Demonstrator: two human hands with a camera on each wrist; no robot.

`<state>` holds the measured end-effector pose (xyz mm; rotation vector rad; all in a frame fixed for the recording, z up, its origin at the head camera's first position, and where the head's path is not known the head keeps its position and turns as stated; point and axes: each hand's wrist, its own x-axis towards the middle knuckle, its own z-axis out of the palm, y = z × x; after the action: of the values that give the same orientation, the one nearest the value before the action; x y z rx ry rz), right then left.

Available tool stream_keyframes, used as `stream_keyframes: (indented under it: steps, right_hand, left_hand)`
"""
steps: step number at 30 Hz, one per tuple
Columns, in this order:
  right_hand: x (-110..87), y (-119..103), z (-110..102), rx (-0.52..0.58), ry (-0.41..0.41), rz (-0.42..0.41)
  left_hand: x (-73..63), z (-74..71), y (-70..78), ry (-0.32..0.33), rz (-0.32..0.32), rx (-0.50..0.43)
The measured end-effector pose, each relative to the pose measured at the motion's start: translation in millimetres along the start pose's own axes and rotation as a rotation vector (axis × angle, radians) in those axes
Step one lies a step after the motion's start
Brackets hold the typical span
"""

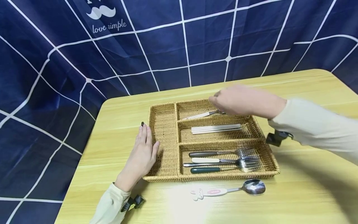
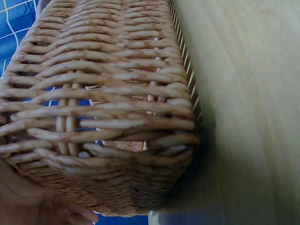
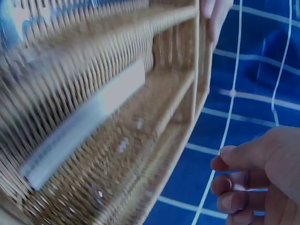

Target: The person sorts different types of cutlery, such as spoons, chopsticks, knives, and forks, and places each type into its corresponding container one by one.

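A woven cutlery basket (image 1: pixel 165 133) with several compartments lies on the table. My left hand (image 1: pixel 141 157) rests along its left rim, fingers straight and thumb spread. My right hand (image 1: pixel 243 99), blurred, is over the back right compartment; its loosely curled fingers (image 3: pixel 229 183) hold nothing in the right wrist view. A white-handled piece of cutlery (image 1: pixel 201 115) lies in that compartment, its far end hidden by the hand. Silver chopsticks (image 1: pixel 216 128) lie in the middle compartment. Several forks (image 1: pixel 215 161) with dark, cream and green handles fill the front one.
In front of the basket, a spoon (image 1: pixel 223 192) with a white rabbit handle lies on the wooden table (image 1: pixel 123 115). A dark blue curtain (image 1: pixel 156 49) with white lines hangs behind and to the left. Black camera mounts (image 1: pixel 275 138) sit on both wrists.
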<state>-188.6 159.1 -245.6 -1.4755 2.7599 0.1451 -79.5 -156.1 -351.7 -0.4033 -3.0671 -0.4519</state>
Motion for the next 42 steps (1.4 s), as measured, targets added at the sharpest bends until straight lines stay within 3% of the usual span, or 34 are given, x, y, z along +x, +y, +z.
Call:
stream_keyframes:
  steps: [14,23,32,42]
  right_hand:
    - [-50.7,-58,21,-0.064,0.148,-0.15]
    - [-62.4,-82,30,-0.087,0.223,-0.178]
    - [-70.4,-104,43,-0.203,0.41,-0.214]
    - [-72.4,-125,59,-0.191,0.423,-0.185]
  left_hand:
    - [-0.4,-4.1,2.9,-0.013,-0.006,-0.013]
    - [-0.7,-4.0,2.8,-0.018,-0.008,-0.005]
    - [-1.1,-4.4,3.4,-0.021,-0.01,-0.009]
    - [-1.7,-4.3,2.9,-0.017,-0.006,-0.002]
